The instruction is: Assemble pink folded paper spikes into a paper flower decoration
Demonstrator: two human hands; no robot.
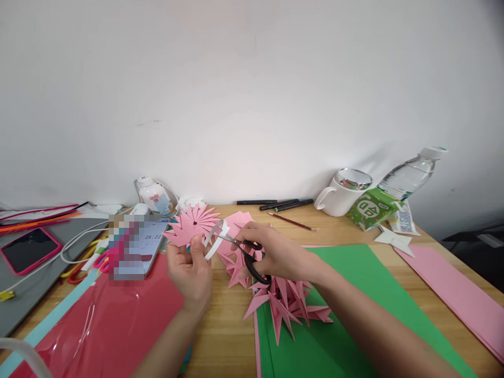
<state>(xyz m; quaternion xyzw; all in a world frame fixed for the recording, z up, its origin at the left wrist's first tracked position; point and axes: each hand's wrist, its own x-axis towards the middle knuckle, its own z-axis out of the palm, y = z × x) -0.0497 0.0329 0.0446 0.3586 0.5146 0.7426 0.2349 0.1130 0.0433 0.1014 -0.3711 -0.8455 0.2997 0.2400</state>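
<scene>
The left hand (191, 275) pinches a white strip (216, 244) between thumb and fingertips, in front of a pink rosette (191, 223) of pleated paper with a small dark centre; whether the fingers also grip the rosette is hard to tell. The right hand (271, 248) is closed around the black handles of the scissors (235, 242), whose blades reach left to the strip; whether they touch it cannot be told. Strip and rosette are at the middle of the scene, above the table (224, 336). Below the right hand, spiky pink pieces (283, 302) lie in a cluster, partly over a green sheet (350, 299). A pink sheet (238, 220) lies behind the blades. Left of the rosette is a phone (151, 249), partly pixelated, and beside the left forearm lies a red sheet (129, 315). Along the wall stand a white bottle (155, 195) and a mug (337, 196), with pens (256, 202) and a pencil (292, 221) lying between; a green box (371, 209) sits just beside the mug.
</scene>
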